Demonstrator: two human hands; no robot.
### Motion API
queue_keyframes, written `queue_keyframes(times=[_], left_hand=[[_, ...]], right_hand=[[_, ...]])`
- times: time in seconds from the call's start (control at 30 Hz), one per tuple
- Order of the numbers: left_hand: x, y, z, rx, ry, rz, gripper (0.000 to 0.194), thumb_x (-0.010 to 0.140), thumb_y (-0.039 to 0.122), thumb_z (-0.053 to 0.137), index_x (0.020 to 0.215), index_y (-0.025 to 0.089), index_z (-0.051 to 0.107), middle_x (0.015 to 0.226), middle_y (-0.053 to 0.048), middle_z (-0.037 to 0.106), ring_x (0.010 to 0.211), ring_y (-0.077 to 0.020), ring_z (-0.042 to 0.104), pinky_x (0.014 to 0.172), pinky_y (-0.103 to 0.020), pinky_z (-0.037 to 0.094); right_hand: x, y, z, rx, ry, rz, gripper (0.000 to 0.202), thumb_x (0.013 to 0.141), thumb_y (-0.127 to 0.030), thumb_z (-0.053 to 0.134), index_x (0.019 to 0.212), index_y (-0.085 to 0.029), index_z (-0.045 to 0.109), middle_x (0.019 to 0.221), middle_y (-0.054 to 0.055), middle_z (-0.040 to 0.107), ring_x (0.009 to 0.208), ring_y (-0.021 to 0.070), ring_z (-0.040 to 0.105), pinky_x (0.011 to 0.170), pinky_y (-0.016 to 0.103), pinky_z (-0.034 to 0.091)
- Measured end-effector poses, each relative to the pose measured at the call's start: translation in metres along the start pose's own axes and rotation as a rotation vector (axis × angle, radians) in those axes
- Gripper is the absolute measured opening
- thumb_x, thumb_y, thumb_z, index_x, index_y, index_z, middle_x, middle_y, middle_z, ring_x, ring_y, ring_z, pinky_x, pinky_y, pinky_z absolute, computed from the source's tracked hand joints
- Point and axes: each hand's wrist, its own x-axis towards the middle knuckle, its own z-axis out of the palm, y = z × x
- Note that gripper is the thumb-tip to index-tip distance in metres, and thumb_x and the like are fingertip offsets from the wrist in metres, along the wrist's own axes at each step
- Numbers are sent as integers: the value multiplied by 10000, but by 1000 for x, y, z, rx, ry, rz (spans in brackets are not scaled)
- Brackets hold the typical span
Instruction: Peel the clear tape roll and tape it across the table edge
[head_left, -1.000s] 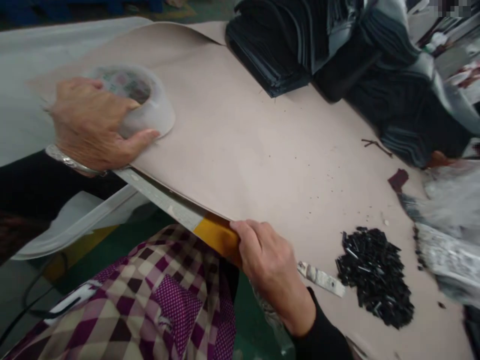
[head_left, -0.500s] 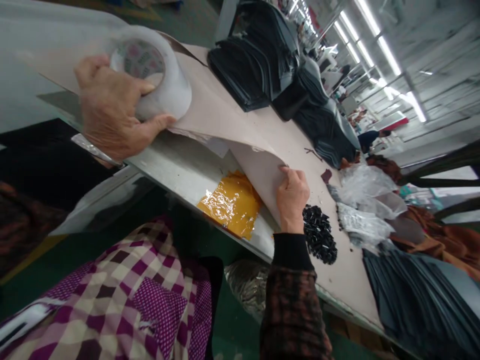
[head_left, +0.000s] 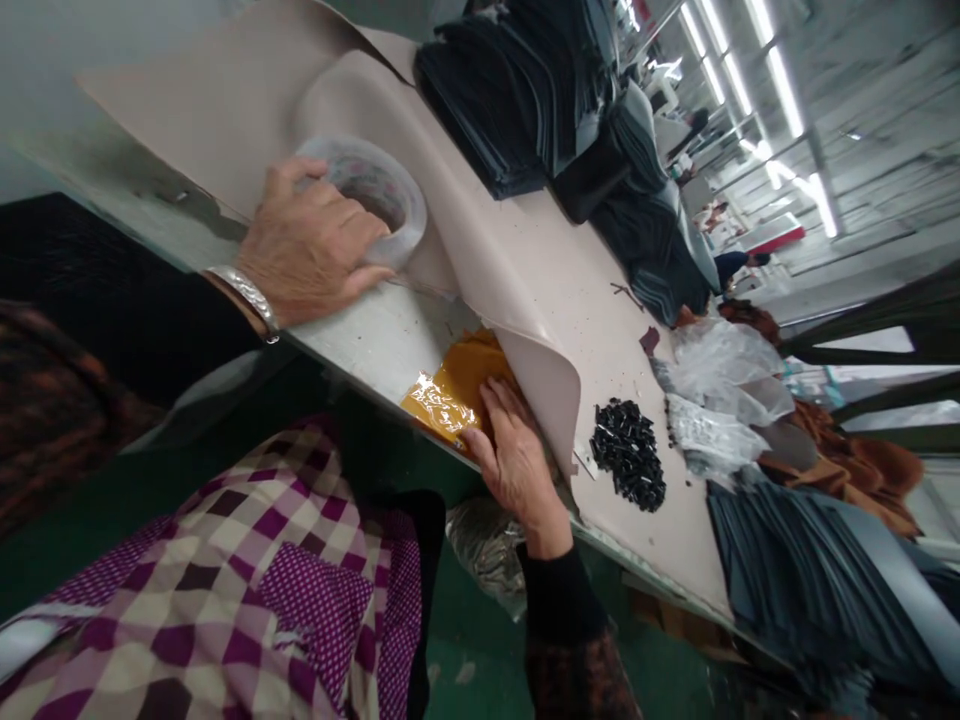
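Item: yellow plastic-wrapped packet (head_left: 454, 390), lying flat on the bare metal top of the desk (head_left: 375, 335) at its near edge, partly tucked under the lifted, curled-over flap of the beige sheet (head_left: 525, 290) that covers the rest of the surface. Right hand (head_left: 514, 460): palm down, fingers spread flat, fingertips resting on the packet's far right portion at the foot of the curl; the grip is open, nothing clasped, pressing rather than pinching. The packet extends from these fingertips leftward and toward the desk edge, its long axis running roughly along that edge, so the right hand is far the nearer to it. Left hand (head_left: 311, 250): laid over the near rim of a roll of clear tape (head_left: 375, 190), fingers draped across the top and side, a loose open hold that steadies the roll on the beige sheet; it lies well apart from the packet, up and to the left. Adjacent: pile of small black pieces (head_left: 628, 465) on the sheet just right of the curl; stacked dark fabric (head_left: 510, 110) at the far side; crumpled clear bags (head_left: 720, 390) beyond the black pieces.
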Motion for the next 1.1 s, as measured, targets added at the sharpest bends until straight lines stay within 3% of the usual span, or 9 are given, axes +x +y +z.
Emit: queue_keyframes(times=[0.1, 0.23, 0.47, 0.67, 0.87, 1.1], left_hand=[[0, 2, -3, 22, -15, 6, 498, 1008, 518, 446, 1147, 89, 657, 970, -69, 609, 1059, -245, 558, 1141, -477, 301], [1, 3, -5, 8, -28, -9, 524, 1004, 535, 450, 1135, 73, 660, 979, -56, 600, 1096, -249, 566, 1140, -499, 308], [0, 7, -16, -37, -132, -54, 633, 1011, 542, 276, 1214, 62, 635, 1111, -60, 617, 1235, -199, 504, 1182, -432, 212], [0, 2, -2, -23, 13, -4, 547, 995, 545, 441, 1146, 76, 678, 978, -84, 634, 1080, -240, 570, 1132, -481, 313], [1, 0, 2, 2, 18, 8, 532, 1001, 537, 408, 1136, 98, 677, 969, -86, 641, 1038, -249, 570, 1115, -475, 332], [1, -2, 2, -98, 17, -11, 592, 990, 544, 392, 1141, 47, 677, 976, -93, 626, 1059, -236, 554, 1136, -465, 270]], right_hand=[[-12, 2, -3, 13, -111, 47, 835, 930, -622, 533, 1527, -75, 330, 1590, 157, 327, 1504, 263, 247, 1258, 466, 256], [-13, 4, -5, -30, -117, 66, 968, 828, -693, 628, 1516, -71, 351, 1582, 171, 338, 1500, 276, 260, 1245, 483, 284], [-12, -3, 5, -83, 10, 58, 811, 863, -550, 673, 1459, -55, 438, 1528, 163, 432, 1457, 271, 348, 1229, 459, 327], [-12, -7, 4, -111, 71, 24, 702, 863, -528, 684, 1378, -72, 539, 1447, 173, 527, 1408, 289, 426, 1189, 458, 389], [-15, -10, 6, -134, 104, -15, 532, 886, -486, 665, 1297, -153, 610, 1428, 162, 543, 1392, 294, 447, 1168, 451, 407], [-15, -10, 3, -62, 111, 0, 484, 904, -469, 653, 1273, -157, 628, 1428, 161, 544, 1388, 289, 454, 1168, 463, 405]])
